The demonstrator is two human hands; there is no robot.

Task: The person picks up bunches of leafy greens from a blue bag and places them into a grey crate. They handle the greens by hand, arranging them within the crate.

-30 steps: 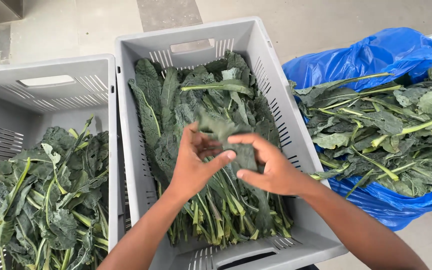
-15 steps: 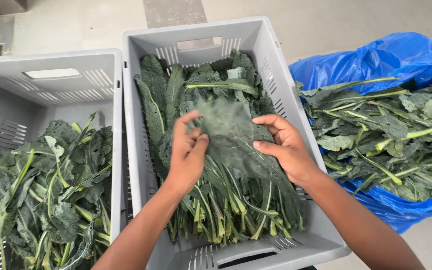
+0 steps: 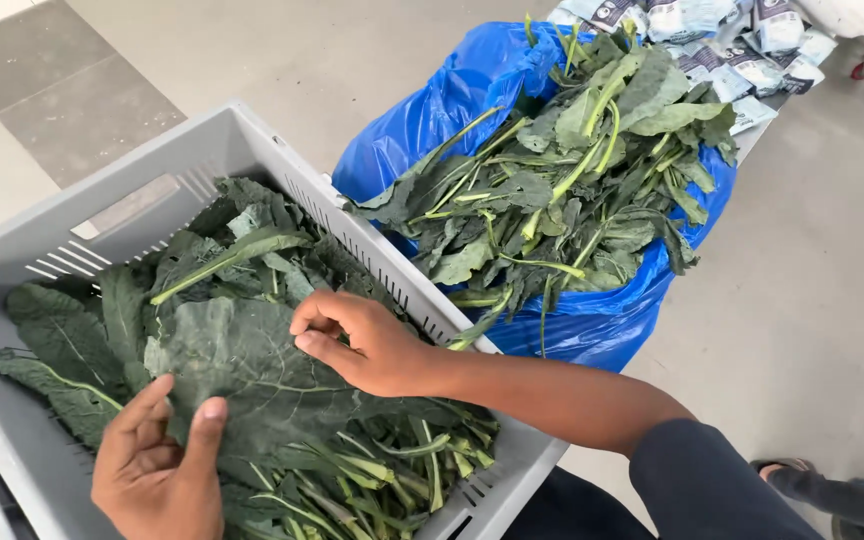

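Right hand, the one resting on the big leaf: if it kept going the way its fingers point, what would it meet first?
Probably more of the big dark leaf the right hand rests on; depth is uncertain.

Both hands — left hand [image 3: 157, 470], right hand [image 3: 367, 340] — press a broad leaf [image 3: 252, 370] flat in grey crate [image 3: 42, 440]; blue bag [image 3: 432, 110] of greens beside.

The grey crate [image 3: 252, 140] runs off the left and bottom edges, its near wall unseen. The left hand [image 3: 157, 465] is cut at the wrist by the bottom edge. Stacked leaves [image 3: 252, 370] hide the crate's floor. Print on the small packets [image 3: 752, 40] is too small to tell.
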